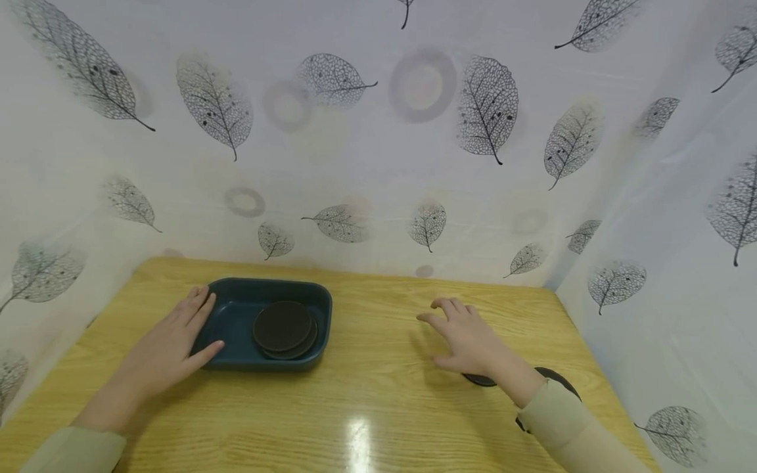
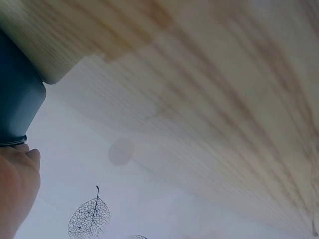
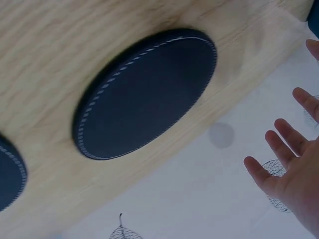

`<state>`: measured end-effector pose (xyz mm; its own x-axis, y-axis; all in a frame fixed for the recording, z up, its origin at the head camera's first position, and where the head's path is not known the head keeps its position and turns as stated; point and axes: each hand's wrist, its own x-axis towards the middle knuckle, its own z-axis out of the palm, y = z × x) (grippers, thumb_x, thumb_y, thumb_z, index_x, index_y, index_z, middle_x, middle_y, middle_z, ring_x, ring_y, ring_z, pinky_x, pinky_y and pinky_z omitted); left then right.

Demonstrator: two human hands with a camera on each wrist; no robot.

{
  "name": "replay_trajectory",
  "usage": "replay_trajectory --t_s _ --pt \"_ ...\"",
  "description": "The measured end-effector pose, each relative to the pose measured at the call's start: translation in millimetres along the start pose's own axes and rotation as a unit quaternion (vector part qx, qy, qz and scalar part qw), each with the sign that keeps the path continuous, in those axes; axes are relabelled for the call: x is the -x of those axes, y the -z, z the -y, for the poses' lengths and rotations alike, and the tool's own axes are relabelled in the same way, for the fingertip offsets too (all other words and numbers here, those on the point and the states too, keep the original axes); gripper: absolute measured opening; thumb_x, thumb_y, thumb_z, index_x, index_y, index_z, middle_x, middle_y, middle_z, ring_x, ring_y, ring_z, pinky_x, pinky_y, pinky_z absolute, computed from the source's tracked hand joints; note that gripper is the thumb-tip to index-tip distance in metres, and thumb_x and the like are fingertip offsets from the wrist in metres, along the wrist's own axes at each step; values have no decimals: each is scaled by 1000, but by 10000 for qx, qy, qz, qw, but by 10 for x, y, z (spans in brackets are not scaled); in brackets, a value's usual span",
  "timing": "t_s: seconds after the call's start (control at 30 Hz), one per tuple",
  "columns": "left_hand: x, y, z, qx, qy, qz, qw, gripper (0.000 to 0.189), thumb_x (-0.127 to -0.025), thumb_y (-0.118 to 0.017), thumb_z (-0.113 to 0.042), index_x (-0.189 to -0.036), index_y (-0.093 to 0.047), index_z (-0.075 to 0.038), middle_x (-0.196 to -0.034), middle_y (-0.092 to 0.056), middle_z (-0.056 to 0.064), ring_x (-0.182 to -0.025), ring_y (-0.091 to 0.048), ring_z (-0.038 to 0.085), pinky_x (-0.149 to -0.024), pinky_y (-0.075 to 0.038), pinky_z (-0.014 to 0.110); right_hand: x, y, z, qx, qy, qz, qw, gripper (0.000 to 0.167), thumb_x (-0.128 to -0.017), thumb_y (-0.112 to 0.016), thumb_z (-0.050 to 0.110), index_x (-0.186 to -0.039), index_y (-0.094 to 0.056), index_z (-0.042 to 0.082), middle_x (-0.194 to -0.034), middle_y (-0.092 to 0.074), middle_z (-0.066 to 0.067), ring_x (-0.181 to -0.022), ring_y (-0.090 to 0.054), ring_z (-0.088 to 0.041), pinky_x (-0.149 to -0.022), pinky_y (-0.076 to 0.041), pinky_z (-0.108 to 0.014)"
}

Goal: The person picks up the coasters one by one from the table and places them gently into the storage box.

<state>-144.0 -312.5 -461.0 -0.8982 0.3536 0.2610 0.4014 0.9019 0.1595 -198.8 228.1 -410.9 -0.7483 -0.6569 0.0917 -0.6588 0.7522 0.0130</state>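
A dark blue rectangular tray (image 1: 236, 362) stands on the left of the table. Two round dark coasters (image 1: 282, 326) lie stacked off-centre inside it, in its right half. My left hand (image 1: 171, 341) rests on the tray's left side, fingers stretched along the rim and thumb over the front edge; the left wrist view has the fingers (image 2: 25, 154) right at the rim. Held in the air right of centre, my right hand (image 1: 470, 338) has spread, loosely bent fingers and nothing in them. Below it, a coaster with white edge stitching (image 3: 149, 97) lies on the table, mostly hidden in the head view.
Another dark coaster (image 1: 558, 380) lies further right, partly covered by my right forearm; part of a coaster (image 3: 9, 174) also shows in the right wrist view. A white leaf-print curtain (image 1: 378, 164) borders the wooden table (image 1: 367, 315) at the back and sides.
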Motion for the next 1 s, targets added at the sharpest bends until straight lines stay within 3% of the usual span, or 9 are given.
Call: replay_trajectory --t_s 0.37,0.57,0.87,1.0 --pt "2 -2 12 -33 -8 -24 10000 93 -104 -65 -47 -166 -22 8 -172 -21 33 -167 -6 39 -126 20 17 305 -65 -206 111 -224 -69 9997 63 -85 -85 34 -142 -64 16 -140 -58 -20 -128 -57 -41 -93 -52 -65" --pt "8 6 9 3 14 -68 10000 93 -103 -65 -46 -166 -22 8 -173 -20 33 -167 -5 39 -125 20 16 449 -190 -304 79 -421 -6 9991 67 -84 -86 40 -143 -64 17 -140 -57 -20 -129 -56 -41 -93 -54 -66" --pt "2 27 -16 27 43 18 10000 93 -104 -65 -47 -166 -23 8 -172 -22 33 -166 -10 42 -128 18 20 634 -341 -374 -298 -870 73 9957 70 -83 -85 44 -146 -62 22 -144 -54 -20 -133 -53 -43 -93 -52 -70" --pt "6 19 -20 32 27 -41 10000 93 -103 -66 -47 -165 -25 8 -171 -24 34 -166 -11 42 -128 17 19 681 -364 -378 -398 -1038 166 9937 71 -84 -84 47 -148 -61 25 -147 -53 -19 -133 -53 -43 -87 -53 -67"
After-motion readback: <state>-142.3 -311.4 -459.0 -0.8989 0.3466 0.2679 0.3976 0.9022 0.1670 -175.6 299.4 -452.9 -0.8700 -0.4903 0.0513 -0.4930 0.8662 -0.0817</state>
